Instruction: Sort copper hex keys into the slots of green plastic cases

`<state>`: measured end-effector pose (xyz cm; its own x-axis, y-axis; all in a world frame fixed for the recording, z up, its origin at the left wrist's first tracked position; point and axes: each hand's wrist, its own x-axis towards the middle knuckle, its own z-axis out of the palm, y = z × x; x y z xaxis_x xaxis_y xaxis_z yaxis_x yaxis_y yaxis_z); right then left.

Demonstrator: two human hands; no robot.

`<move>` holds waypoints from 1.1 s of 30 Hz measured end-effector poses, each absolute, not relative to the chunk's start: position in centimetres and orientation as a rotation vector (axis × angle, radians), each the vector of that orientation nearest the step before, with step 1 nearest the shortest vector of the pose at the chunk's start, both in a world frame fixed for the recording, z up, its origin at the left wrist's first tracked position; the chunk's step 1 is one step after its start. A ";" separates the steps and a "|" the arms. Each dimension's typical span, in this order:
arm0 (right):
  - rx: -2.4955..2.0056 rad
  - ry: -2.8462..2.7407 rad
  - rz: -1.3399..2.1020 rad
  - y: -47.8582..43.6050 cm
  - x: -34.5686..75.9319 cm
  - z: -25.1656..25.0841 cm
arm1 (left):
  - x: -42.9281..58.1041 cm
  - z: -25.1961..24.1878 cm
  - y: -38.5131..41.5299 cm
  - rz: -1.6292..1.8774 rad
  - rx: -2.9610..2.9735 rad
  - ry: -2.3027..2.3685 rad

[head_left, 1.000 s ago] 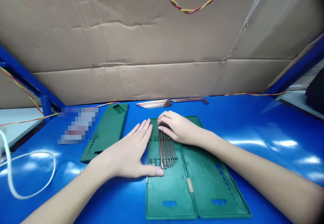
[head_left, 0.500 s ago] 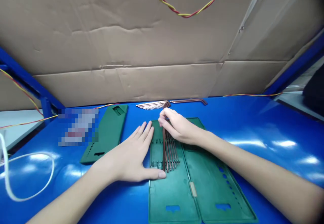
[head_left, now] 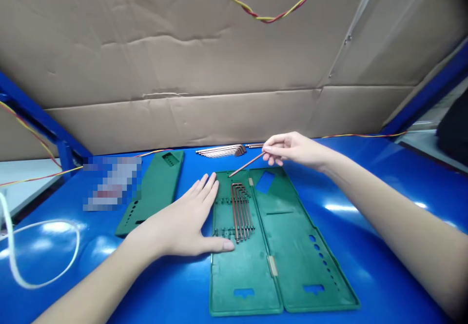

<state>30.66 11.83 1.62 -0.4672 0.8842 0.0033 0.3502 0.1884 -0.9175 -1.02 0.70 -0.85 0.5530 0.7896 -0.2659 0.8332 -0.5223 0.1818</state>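
Observation:
An open green plastic case (head_left: 292, 246) lies flat on the blue table. Several copper-coloured hex keys (head_left: 241, 212) sit side by side in the slots of its left half. My left hand (head_left: 186, 221) rests flat and open on the table, fingers and thumb against the case's left edge. My right hand (head_left: 292, 149) hovers above the case's far end, fingers pinched on one long hex key (head_left: 245, 164) that slopes down to the left.
A second green case (head_left: 155, 190), closed, lies to the left. Loose hex keys (head_left: 221, 151) lie in a pile at the table's back edge. Cardboard sheets (head_left: 219, 70) wall the back. A white cable (head_left: 40, 251) loops at the left; a twisted red-yellow wire (head_left: 259, 14) hangs above.
My right hand has left the keys seated in the case, moved back and to the right, and now holds a single hex key. My left hand has stayed put.

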 end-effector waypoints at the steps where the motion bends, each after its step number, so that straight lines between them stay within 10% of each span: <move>1: -1.218 -1.892 1.210 12.3 31.3 1.4 | -1.0 -0.8 0.7 -0.215 2.503 1.343; 19: -1.762 -2.573 -0.251 13.0 32.8 -0.2 | -1.2 -0.7 0.8 -0.237 2.478 1.349; 33: -1.973 -2.546 0.097 9.9 28.2 -2.6 | -1.3 -0.9 0.7 -0.169 2.506 1.323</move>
